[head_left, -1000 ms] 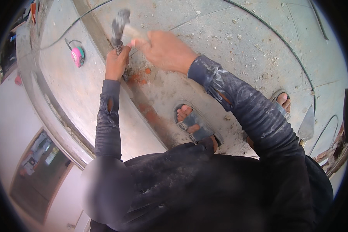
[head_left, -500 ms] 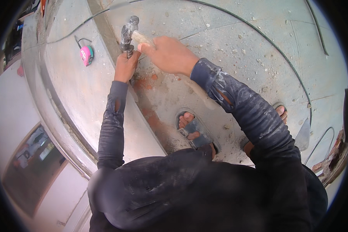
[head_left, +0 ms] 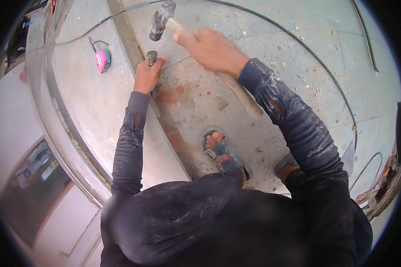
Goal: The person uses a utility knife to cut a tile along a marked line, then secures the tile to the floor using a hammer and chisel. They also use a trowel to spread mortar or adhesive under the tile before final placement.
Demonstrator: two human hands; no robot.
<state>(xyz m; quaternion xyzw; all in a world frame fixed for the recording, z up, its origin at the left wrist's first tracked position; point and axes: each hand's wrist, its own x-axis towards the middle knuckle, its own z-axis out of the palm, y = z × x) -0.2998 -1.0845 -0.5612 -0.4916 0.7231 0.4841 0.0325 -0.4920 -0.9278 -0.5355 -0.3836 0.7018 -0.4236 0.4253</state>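
Note:
My left hand (head_left: 147, 76) is closed round a metal chisel (head_left: 152, 57), whose flattened round head sticks up above the fist. The chisel's lower end is mostly hidden by the hand, near the edge of a pale ledge (head_left: 107, 102). My right hand (head_left: 216, 51) grips the wooden handle of a hammer (head_left: 162, 20). The dark, dusty hammer head is raised above the chisel, apart from it. Behind my right hand, the handle's other end slants down toward my sandalled foot.
A pink and teal tape measure (head_left: 102, 61) lies on the ledge. Rubble bits (head_left: 305, 78) and reddish dust are scattered on the grey floor. A black cable (head_left: 316, 51) curves across it. A sandal (head_left: 229, 155) is on my foot; a metal blade-like piece (head_left: 348, 155) lies at right.
The hammer has lifted off the chisel head, moving up and to the right with my right hand. My left hand stays at nearly the same place, and the chisel head now shows.

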